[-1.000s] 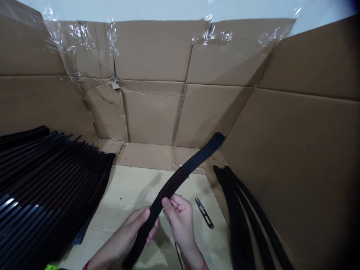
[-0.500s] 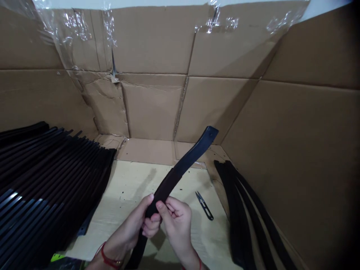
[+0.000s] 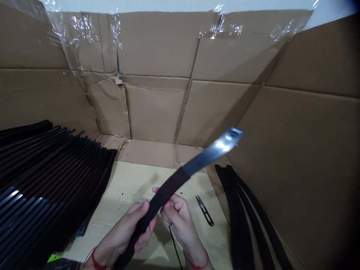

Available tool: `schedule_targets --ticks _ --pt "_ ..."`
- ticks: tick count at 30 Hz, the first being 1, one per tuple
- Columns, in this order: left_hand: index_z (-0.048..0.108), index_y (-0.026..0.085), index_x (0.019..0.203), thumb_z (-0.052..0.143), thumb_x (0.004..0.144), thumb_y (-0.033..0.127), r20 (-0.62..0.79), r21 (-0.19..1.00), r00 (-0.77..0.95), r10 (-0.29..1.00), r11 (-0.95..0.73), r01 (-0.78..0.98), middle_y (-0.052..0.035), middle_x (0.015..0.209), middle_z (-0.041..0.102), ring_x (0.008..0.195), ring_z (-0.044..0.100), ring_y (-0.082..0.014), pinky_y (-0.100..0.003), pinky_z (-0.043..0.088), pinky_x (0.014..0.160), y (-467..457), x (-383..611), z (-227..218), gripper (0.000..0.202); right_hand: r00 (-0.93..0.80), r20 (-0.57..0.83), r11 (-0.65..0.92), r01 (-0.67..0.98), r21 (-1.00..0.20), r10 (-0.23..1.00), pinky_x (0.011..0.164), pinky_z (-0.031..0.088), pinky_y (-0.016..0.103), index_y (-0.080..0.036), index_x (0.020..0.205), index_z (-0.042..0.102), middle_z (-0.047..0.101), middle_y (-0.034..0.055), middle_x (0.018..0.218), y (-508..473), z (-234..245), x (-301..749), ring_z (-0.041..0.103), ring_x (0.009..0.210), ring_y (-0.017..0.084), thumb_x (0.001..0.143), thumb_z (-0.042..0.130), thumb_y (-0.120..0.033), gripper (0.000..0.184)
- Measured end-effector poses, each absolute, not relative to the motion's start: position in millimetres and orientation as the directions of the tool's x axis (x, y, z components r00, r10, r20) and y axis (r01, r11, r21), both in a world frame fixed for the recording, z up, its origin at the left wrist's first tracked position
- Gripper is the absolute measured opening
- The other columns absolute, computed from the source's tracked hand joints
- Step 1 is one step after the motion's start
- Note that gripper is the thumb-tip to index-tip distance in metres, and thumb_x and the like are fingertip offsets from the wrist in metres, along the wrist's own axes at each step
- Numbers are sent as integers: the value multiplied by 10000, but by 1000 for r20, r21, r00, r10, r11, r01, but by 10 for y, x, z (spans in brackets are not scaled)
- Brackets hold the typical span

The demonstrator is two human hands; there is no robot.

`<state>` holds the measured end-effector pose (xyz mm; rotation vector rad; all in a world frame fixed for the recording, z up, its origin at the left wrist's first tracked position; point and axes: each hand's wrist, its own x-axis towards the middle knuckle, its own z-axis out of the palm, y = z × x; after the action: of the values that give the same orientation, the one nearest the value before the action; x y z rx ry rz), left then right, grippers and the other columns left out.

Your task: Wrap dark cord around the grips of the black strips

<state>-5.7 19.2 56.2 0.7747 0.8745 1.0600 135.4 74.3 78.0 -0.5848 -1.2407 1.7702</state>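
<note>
A long, curved black strap [image 3: 171, 185] slants up to the right, with a dark fabric sleeve around its middle and a bare, glossy far end with a hole. My left hand [image 3: 137, 225] is closed around its lower part, thumb on top. Beside the strap my right hand [image 3: 180, 221] is pinched, its fingertips partly hidden behind the sleeve. From that hand a thin black cord [image 3: 174, 245] hangs down toward the near edge. To the right, thread snips [image 3: 205, 210] lie on the pale work surface [image 3: 135, 180].
Many similar black straps [image 3: 56, 180] are stacked in a row at left. More black strips [image 3: 242, 210] stand along the right side. Taped cardboard walls [image 3: 157, 108] enclose the back and sides. A bright green item [image 3: 54, 257] shows at lower left.
The strap's far end has swung right and tilted lower, its glossy face catching light. My right hand has come off the strap's front face, and a thin cord now hangs from it.
</note>
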Motion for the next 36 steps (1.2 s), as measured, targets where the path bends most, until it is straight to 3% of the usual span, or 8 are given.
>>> schedule_targets --ticks 4,10,14,19,24,28,33,36 --pt "527 178 656 300 840 761 -271 866 464 844 424 -266 54 354 379 275 286 -87 -221 237 326 340 -63 480 652 -395 110 -36 -345 -938 912 421 291 211 -125 916 749 502 -30 533 762 739 1324 345 441 82 686 785 -529 466" --pt "565 169 882 521 871 593 11 980 -23 1000 -6 198 8 688 535 637 471 -122 -219 341 589 280 -43 545 426 -212 140 84 -252 -964 967 494 393 243 -123 846 723 555 7 563 815 794 1363 490 551 151 725 748 -521 416" --pt "551 167 812 343 871 710 -235 968 360 903 252 1 47 538 419 445 360 -102 -221 276 445 278 -119 528 585 -326 170 109 -197 -974 930 425 262 217 -145 578 599 385 -54 474 794 816 1408 323 457 88 738 726 -540 444" --pt "502 180 707 499 856 632 -31 973 -44 999 40 227 32 538 450 506 399 -108 -220 265 490 298 -53 517 477 -224 139 76 -267 -961 965 426 264 206 -133 702 664 422 -50 499 782 725 1390 308 458 81 752 720 -543 416" --pt "474 192 723 426 792 768 -118 993 206 971 109 54 82 467 334 401 262 -82 -224 188 418 257 -6 494 582 -340 97 -30 -352 -936 935 432 303 204 -138 840 750 514 -22 549 823 678 1407 343 455 80 649 804 -543 451" --pt "500 178 710 472 881 620 93 983 -40 995 -85 161 25 603 439 561 396 -109 -230 277 534 242 4 492 475 -256 146 55 -331 -942 956 533 427 262 -149 823 746 617 32 625 822 732 1414 516 567 154 664 788 -547 431" --pt "508 181 704 181 896 714 -240 962 249 938 264 -66 38 479 389 416 325 -106 -245 237 448 264 11 514 654 -409 203 87 -285 -955 890 456 346 230 -153 583 625 461 -32 494 800 780 1409 388 455 100 735 745 -503 400" --pt "510 169 681 301 911 669 -90 995 18 996 89 47 2 563 480 523 435 -118 -242 306 524 307 5 547 589 -259 180 104 -280 -954 949 413 279 222 -163 557 567 373 -59 467 778 716 1363 279 427 79 776 698 -530 447"
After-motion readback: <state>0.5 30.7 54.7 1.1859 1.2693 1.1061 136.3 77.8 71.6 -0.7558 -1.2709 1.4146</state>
